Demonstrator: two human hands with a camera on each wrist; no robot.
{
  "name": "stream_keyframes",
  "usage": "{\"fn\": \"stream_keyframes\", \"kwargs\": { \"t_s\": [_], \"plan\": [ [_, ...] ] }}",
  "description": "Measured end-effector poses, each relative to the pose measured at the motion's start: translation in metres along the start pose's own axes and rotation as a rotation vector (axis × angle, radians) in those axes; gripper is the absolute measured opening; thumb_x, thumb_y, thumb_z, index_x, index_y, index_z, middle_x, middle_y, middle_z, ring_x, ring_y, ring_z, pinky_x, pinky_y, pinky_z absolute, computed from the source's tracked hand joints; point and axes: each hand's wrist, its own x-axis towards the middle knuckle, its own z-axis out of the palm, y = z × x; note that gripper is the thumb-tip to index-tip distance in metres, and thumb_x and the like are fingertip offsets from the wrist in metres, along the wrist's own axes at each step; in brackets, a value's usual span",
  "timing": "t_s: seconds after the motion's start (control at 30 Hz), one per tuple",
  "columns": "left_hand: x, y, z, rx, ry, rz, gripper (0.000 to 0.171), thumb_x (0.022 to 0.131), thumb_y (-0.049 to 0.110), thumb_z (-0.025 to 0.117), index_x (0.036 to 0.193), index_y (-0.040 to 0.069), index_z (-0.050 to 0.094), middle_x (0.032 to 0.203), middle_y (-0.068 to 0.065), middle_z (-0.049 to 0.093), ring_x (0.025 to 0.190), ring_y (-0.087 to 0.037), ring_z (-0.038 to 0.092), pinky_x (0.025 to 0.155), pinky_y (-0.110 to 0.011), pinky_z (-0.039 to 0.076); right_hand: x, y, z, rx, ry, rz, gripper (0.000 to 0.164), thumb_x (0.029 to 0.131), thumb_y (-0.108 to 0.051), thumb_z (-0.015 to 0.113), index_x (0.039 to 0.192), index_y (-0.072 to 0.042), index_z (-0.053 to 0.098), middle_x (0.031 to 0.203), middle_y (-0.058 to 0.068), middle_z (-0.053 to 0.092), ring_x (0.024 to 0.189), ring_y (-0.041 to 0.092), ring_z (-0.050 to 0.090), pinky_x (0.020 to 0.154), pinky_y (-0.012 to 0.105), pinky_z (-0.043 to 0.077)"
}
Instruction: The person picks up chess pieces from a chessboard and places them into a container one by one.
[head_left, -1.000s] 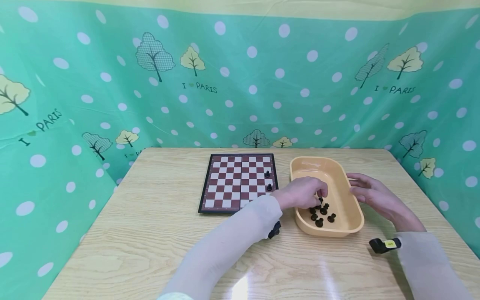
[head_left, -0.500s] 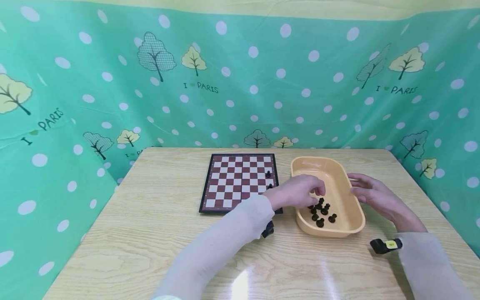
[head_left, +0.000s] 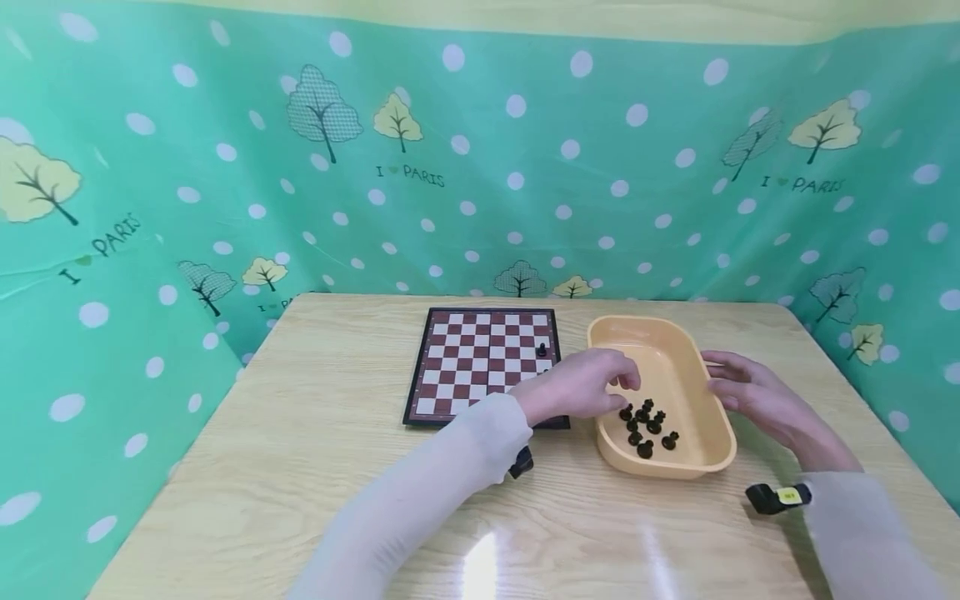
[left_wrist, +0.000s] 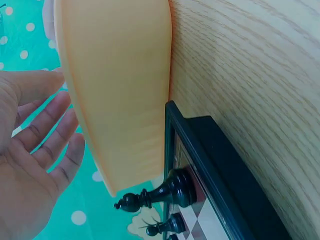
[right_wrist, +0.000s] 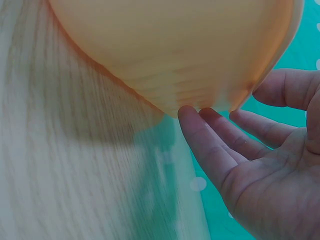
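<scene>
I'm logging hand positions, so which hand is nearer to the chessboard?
Left. The left hand is at the right edge of the chessboard, extending over the left rim of the tan tray; the right hand is farther away, at the tray's opposite side.

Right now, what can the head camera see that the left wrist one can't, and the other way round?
Only the head view shows the pieces inside the tray. Only the left wrist view shows the tall piece on the board; the left arm probably hides it from the head view. Both show the tray, board, left hand and table.
</scene>
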Motion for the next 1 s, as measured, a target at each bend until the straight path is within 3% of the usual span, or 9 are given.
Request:
{"fn": "stream_keyframes", "kwargs": {
  "t_s": [0.2, 0.37, 0.53, 0.7, 1.0],
  "plan": [
    [-0.005, 0.000, -0.003, 0.022, 0.025, 0.013, 0.023, 0.087, 0.022, 0.069, 0.109, 0.017, 0.066, 0.101, 0.015, 0.057, 0.097, -0.005, 0.056, 0.080, -0.011, 0.040, -0.005, 0.002, -0.002, -0.010, 0.015, 0.018, 0.065, 0.099, -0.018, 0.050, 0.149, 0.005, 0.015, 0.142, 0.033, 0.031, 0.100, -0.002, 0.056, 0.083, 0.020, 0.050],
    [-0.019, -0.005, -0.010, 0.024, 0.062, -0.006, 0.023, 0.087, 0.022, 0.070, 0.109, 0.019, 0.065, 0.104, 0.013, 0.059, 0.094, -0.003, 0.056, 0.082, -0.012, 0.042, -0.003, 0.000, -0.002, -0.007, 0.012, 0.022, 0.066, 0.099, -0.019, 0.050, 0.149, 0.004, 0.014, 0.142, 0.034, 0.031, 0.101, -0.001, 0.056, 0.083, 0.020, 0.049],
    [-0.040, -0.022, -0.018, -0.016, 0.117, -0.033, 0.023, 0.085, 0.019, 0.071, 0.107, 0.018, 0.065, 0.103, 0.010, 0.063, 0.096, -0.003, 0.056, 0.087, -0.015, 0.043, 0.002, 0.000, 0.002, 0.004, 0.001, 0.015, 0.068, 0.098, -0.020, 0.053, 0.149, 0.004, 0.015, 0.143, 0.033, 0.032, 0.103, 0.002, 0.057, 0.084, 0.022, 0.049],
    [-0.057, -0.041, -0.019, -0.039, 0.154, -0.053, 0.021, 0.086, 0.015, 0.071, 0.106, 0.014, 0.066, 0.103, 0.003, 0.064, 0.095, -0.011, 0.059, 0.084, -0.018, 0.046, 0.005, -0.002, 0.005, 0.023, -0.005, -0.001, 0.068, 0.098, -0.019, 0.053, 0.149, 0.004, 0.015, 0.143, 0.033, 0.032, 0.103, 0.004, 0.057, 0.085, 0.023, 0.050],
    [-0.074, -0.051, -0.014, -0.095, 0.120, -0.121, 0.024, 0.086, 0.014, 0.070, 0.109, 0.011, 0.065, 0.104, 0.003, 0.062, 0.097, -0.014, 0.059, 0.084, -0.020, 0.047, 0.000, -0.002, 0.002, 0.053, 0.011, 0.006, 0.067, 0.098, -0.016, 0.053, 0.148, 0.006, 0.014, 0.142, 0.035, 0.030, 0.100, 0.001, 0.058, 0.084, 0.023, 0.050]
  ]
}}
